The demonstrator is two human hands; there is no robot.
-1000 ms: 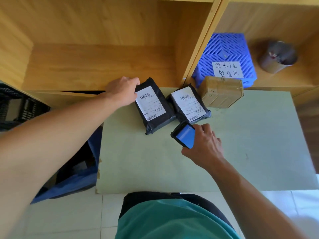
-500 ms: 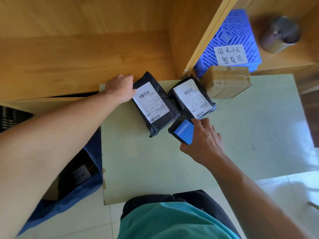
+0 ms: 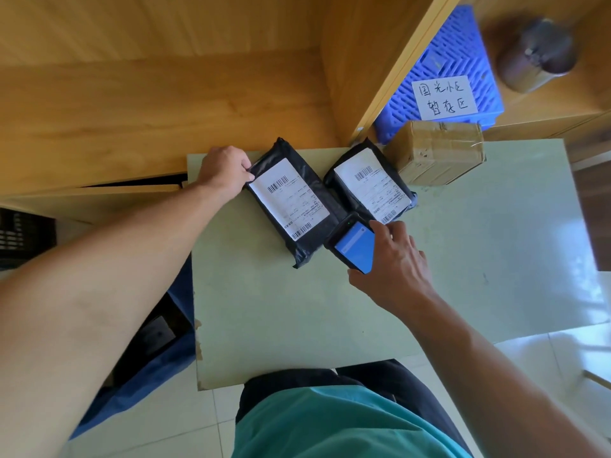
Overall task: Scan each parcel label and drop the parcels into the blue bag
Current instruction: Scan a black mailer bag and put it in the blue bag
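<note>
Two black parcels with white barcode labels lie side by side at the back of the pale green table (image 3: 297, 319). My left hand (image 3: 224, 171) pinches the far left corner of the left black parcel (image 3: 294, 206). My right hand (image 3: 393, 266) holds a handheld scanner (image 3: 352, 247) with a lit blue screen, its head over the near edge of the right black parcel (image 3: 370, 180). A brown taped cardboard parcel (image 3: 439, 152) sits behind the right one. The blue bag (image 3: 155, 352) hangs open off the table's left side, partly hidden by my left arm.
Wooden shelving runs behind the table. A blue plastic crate (image 3: 446, 57) with a handwritten paper sign stands on the right shelf, beside a dark round container (image 3: 535, 54). A black crate (image 3: 23, 239) shows at the far left. Tiled floor lies below.
The view has tilted, so the table and parcels sit lower in frame. My left hand's fingers have closed on the left parcel's corner. The scanner stays by the right parcel's near edge.
</note>
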